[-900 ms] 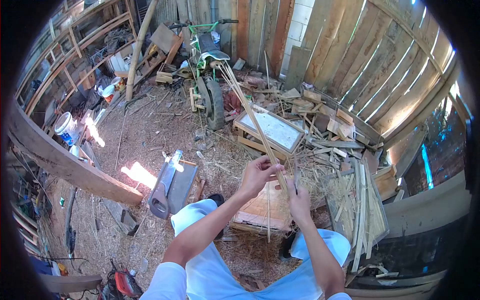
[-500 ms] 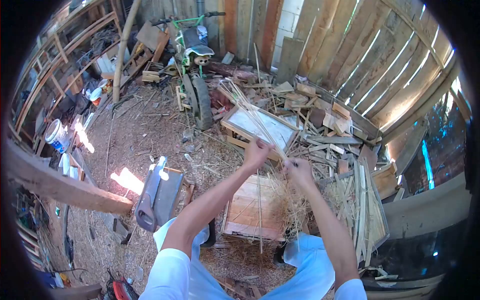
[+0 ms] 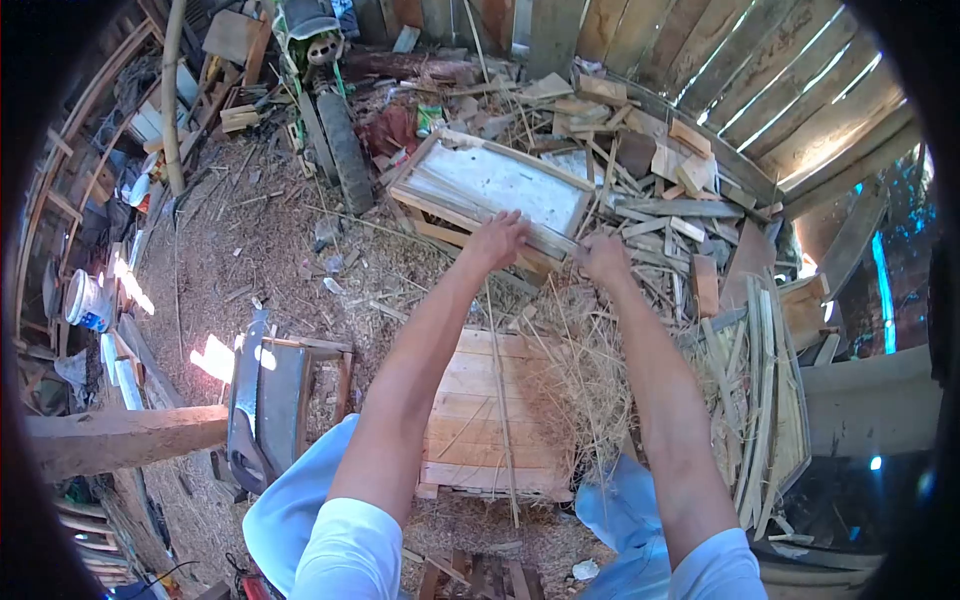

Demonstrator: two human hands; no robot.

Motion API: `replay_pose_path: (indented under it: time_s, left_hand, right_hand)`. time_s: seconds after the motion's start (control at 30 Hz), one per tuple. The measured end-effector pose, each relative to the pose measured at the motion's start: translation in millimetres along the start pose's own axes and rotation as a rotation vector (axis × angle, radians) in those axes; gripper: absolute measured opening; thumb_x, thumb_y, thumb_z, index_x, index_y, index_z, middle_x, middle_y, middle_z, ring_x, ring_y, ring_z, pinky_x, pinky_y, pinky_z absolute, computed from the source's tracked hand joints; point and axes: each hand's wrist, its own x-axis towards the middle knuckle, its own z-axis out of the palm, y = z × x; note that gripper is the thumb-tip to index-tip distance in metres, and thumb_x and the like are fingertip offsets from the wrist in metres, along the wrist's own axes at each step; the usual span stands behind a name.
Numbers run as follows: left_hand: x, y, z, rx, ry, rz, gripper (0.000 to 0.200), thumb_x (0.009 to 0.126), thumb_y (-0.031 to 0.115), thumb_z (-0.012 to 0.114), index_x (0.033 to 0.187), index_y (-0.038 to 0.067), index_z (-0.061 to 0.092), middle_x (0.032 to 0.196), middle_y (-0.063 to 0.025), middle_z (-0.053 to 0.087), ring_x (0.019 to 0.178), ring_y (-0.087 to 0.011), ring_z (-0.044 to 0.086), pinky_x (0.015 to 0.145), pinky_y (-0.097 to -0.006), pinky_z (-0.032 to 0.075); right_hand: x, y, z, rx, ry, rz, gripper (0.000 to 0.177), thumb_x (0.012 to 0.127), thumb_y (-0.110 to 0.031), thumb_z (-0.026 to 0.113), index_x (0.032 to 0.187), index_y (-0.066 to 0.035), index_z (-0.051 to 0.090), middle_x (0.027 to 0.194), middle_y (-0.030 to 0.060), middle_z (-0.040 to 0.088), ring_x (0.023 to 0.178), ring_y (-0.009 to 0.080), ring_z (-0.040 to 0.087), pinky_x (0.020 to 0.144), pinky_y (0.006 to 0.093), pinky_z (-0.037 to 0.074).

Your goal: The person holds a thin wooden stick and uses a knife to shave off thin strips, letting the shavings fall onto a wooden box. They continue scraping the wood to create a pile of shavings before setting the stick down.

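Observation:
A bundle of thin wooden sticks (image 3: 455, 193) lies slanting along the near edge of a white-topped wooden box (image 3: 500, 180). My left hand (image 3: 498, 242) is over the sticks at that edge, its fingers stretched out and apart. At the box's near right corner, my right hand (image 3: 604, 262) is closed round the near ends of the sticks; its fingertips are partly hidden. Below both hands is a low slatted wooden bench (image 3: 480, 390), with a long thin stick (image 3: 500, 400) lying across it. Dry straw-like fibres (image 3: 585, 390) are heaped over its right side.
A handsaw (image 3: 250, 410) rests on a dark-topped stool (image 3: 280, 385) at the left. Scrap wood (image 3: 650, 180) is piled behind and right of the box. A small motorbike's wheel (image 3: 343, 150) stands at the back left. A wooden beam (image 3: 130, 440) juts in from the left.
The sticks have come down from a raised slant onto the box's edge. My left hand's fingers have opened from a closed grip. The view has tilted down and shifted right.

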Motion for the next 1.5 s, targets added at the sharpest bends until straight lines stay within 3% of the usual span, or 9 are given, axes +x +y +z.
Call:
replay_pose_path:
  time_s: [0.17,0.23,0.3,0.5,0.57,0.7,0.97,1.23,1.5]
  left_hand:
    - [-23,14,-37,-0.232,0.174,-0.086,0.039,0.091,0.032,0.051,0.117,0.002,0.056,0.122,-0.0211,0.056,0.115,-0.0375,0.052,0.097,-0.0482,0.04]
    - [-60,53,-76,0.037,-0.078,-0.507,0.049,0.084,0.044,0.058,0.107,0.001,0.062,0.107,-0.0229,0.062,0.105,-0.0377,0.057,0.091,-0.0472,0.044]
    - [-87,73,-84,0.048,-0.24,-0.533,0.056,0.079,0.052,0.06,0.101,0.0,0.065,0.102,-0.0222,0.064,0.098,-0.0386,0.06,0.084,-0.0482,0.047]
    - [-103,66,-24,-0.032,0.198,-0.468,0.045,0.078,0.047,0.062,0.085,0.003,0.071,0.082,-0.0177,0.067,0.08,-0.0339,0.065,0.07,-0.0434,0.049]
    - [-105,72,-61,-0.75,0.316,-0.638,0.039,0.08,0.039,0.063,0.082,0.002,0.07,0.074,-0.014,0.067,0.067,-0.0261,0.064,0.065,-0.0398,0.05]
    - [-134,125,-214,-1.024,0.377,-0.382,0.021,0.086,0.02,0.066,0.09,0.0,0.066,0.072,-0.0044,0.063,0.059,-0.0085,0.058,0.053,-0.025,0.048]
    - [-209,226,-433,-1.202,0.636,-0.08,0.021,0.085,0.012,0.067,0.1,-0.001,0.061,0.08,-0.0055,0.063,0.07,-0.0111,0.061,0.06,-0.0262,0.056]
    - [-245,255,-516,-1.361,0.588,0.156,0.03,0.09,0.017,0.062,0.115,0.001,0.057,0.09,-0.0038,0.062,0.077,-0.0126,0.063,0.073,-0.0277,0.056]
    - [-264,310,-521,-1.251,0.514,0.235,0.029,0.088,0.011,0.063,0.115,0.002,0.057,0.095,-0.0037,0.06,0.084,-0.0105,0.06,0.074,-0.026,0.055]
  right_hand:
    - [-15,-25,-29,-0.013,0.154,-0.037,0.021,0.079,-0.02,0.057,0.092,-0.008,0.069,0.096,0.0189,0.066,0.094,0.0373,0.061,0.083,0.0462,0.049]
    - [-35,-47,-51,0.079,0.241,-0.014,0.021,0.08,-0.019,0.055,0.091,-0.007,0.069,0.095,0.0195,0.066,0.093,0.0381,0.061,0.083,0.0465,0.048]
    - [-50,-63,-66,0.182,0.343,-0.054,0.021,0.082,-0.017,0.054,0.091,-0.006,0.069,0.094,0.021,0.065,0.091,0.0401,0.06,0.082,0.0471,0.047]
    - [-139,-89,-87,0.348,0.324,-0.299,0.022,0.087,-0.02,0.054,0.091,-0.002,0.066,0.087,0.0245,0.063,0.084,0.0401,0.061,0.077,0.0473,0.047]
    - [-173,-93,-94,0.446,0.275,-0.278,0.023,0.088,-0.021,0.053,0.092,-0.003,0.066,0.086,0.0238,0.064,0.084,0.0384,0.062,0.076,0.045,0.047]
    - [-249,-105,-106,0.652,0.169,-0.275,0.028,0.089,-0.027,0.055,0.102,-0.005,0.066,0.09,0.0183,0.067,0.086,0.0307,0.065,0.077,0.037,0.048]
    - [-390,-153,-150,1.017,0.234,-0.411,0.024,0.086,-0.016,0.065,0.105,-0.001,0.067,0.088,0.0067,0.07,0.081,0.0096,0.062,0.074,0.0255,0.047]
    - [-471,-147,-191,0.962,0.358,-0.4,0.019,0.085,-0.014,0.066,0.096,0.001,0.07,0.088,0.0072,0.071,0.081,0.0092,0.063,0.075,0.0243,0.047]
    - [-490,-139,-222,1.04,0.359,-0.343,0.019,0.085,-0.015,0.065,0.094,0.001,0.07,0.079,0.0053,0.072,0.075,0.0093,0.063,0.074,0.0243,0.048]
